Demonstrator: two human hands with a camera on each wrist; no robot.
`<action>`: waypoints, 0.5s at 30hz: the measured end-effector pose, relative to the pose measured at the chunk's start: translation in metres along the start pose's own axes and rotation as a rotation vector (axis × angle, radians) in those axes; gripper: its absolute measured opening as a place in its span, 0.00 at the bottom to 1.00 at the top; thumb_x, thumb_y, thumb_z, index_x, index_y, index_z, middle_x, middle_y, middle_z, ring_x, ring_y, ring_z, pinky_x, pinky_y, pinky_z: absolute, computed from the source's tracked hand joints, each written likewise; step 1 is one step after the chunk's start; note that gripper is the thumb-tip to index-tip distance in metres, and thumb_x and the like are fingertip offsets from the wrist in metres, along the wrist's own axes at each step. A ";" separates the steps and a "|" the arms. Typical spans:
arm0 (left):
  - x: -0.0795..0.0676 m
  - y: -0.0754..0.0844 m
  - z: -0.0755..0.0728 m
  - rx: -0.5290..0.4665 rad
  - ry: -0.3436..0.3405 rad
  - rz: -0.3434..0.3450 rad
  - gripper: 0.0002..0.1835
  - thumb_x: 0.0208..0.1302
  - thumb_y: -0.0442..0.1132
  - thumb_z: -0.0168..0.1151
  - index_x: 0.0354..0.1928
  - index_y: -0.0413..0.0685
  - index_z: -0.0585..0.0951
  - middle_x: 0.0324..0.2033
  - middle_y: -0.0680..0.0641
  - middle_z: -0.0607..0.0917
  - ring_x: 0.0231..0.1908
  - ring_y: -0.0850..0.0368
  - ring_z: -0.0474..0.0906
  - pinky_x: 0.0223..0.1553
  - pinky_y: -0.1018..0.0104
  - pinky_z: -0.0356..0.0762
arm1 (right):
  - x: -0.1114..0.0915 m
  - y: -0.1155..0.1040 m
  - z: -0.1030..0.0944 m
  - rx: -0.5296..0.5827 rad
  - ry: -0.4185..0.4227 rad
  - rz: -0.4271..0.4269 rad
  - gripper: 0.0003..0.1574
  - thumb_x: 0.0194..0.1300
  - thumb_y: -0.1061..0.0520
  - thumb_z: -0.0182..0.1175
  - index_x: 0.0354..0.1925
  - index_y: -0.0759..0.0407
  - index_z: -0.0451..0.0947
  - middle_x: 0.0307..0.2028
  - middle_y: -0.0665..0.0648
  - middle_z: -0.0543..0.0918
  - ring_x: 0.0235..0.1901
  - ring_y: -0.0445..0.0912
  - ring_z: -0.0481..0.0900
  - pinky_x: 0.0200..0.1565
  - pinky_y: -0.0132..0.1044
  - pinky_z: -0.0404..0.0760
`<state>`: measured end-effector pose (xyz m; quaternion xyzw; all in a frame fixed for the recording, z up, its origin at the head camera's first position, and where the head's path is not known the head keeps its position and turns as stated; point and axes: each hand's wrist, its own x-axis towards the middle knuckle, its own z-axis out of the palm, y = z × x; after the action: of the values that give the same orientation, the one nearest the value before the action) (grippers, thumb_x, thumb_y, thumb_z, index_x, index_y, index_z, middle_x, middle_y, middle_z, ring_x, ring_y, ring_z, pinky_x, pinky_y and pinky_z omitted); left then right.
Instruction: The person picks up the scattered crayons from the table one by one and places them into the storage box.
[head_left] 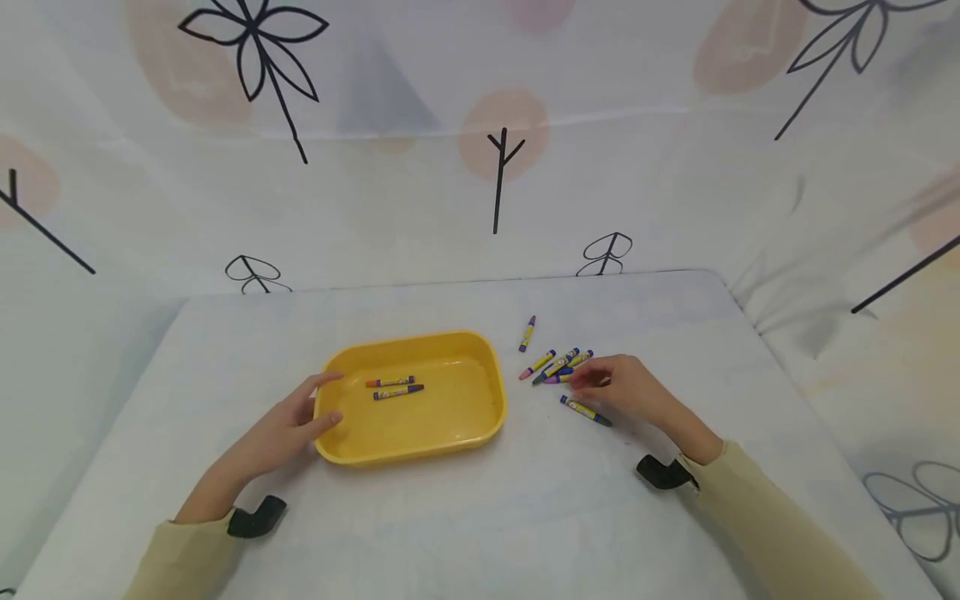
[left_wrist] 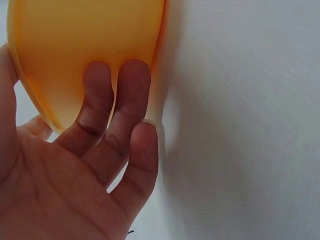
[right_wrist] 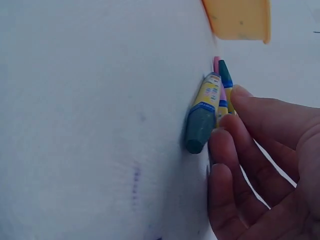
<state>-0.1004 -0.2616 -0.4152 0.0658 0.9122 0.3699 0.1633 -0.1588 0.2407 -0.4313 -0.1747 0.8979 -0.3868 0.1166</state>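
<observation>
Crayons (head_left: 557,365) lay in a small heap on the white table (head_left: 480,533), to the right of a yellow tray (head_left: 420,433), as the head view showed. An orange-tipped crayon (head_left: 390,382) and a purple-tipped crayon (head_left: 397,392) lay side by side in the tray's left half. One lone crayon (head_left: 527,333) lay beyond the heap, and a dark green crayon (head_left: 586,411) lay nearer the person. The left forearm slanted in from the lower left, and the left hand (head_left: 288,425) gripped the tray's left end, thumb and index finger spread apart over the rim. The right forearm slanted in from the lower right; the right hand (head_left: 626,387) had its fingers bent, tips at the heap's right edge. Pale sleeves (head_left: 772,517) covered both forearms.

From the left wrist, two fingertips pressed against the tray's outer wall, while another finger curled just beside them and the thumb stood at the opposite side of the tray.

From the right wrist, the dark green crayon pointed its tip toward the camera, just beside the fingers. Thumb and index finger flanked the crayons behind it, the other fingers loosely bent; whether they pinched one could not be told. A corner of the tray showed beyond.
</observation>
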 end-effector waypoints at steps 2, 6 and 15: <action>0.000 0.000 0.000 -0.002 0.002 -0.001 0.37 0.70 0.56 0.60 0.74 0.59 0.58 0.61 0.35 0.74 0.42 0.50 0.76 0.40 0.58 0.75 | -0.002 0.002 0.002 0.004 0.006 0.023 0.12 0.60 0.58 0.72 0.43 0.58 0.86 0.34 0.49 0.84 0.36 0.45 0.80 0.40 0.35 0.79; 0.000 -0.001 0.000 -0.011 0.004 0.002 0.36 0.70 0.56 0.60 0.74 0.58 0.58 0.59 0.36 0.76 0.41 0.51 0.77 0.40 0.58 0.75 | -0.004 0.002 0.004 0.010 0.005 0.036 0.15 0.59 0.57 0.73 0.45 0.59 0.85 0.33 0.49 0.83 0.35 0.46 0.78 0.37 0.35 0.78; 0.000 0.000 0.000 -0.019 0.001 0.000 0.36 0.70 0.54 0.60 0.74 0.58 0.58 0.46 0.42 0.80 0.36 0.51 0.75 0.35 0.58 0.72 | -0.005 -0.004 0.005 -0.063 -0.063 0.028 0.20 0.53 0.53 0.77 0.42 0.57 0.81 0.28 0.49 0.77 0.31 0.45 0.74 0.34 0.35 0.73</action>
<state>-0.1000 -0.2613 -0.4154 0.0641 0.9088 0.3785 0.1636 -0.1516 0.2364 -0.4312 -0.1778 0.9080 -0.3508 0.1446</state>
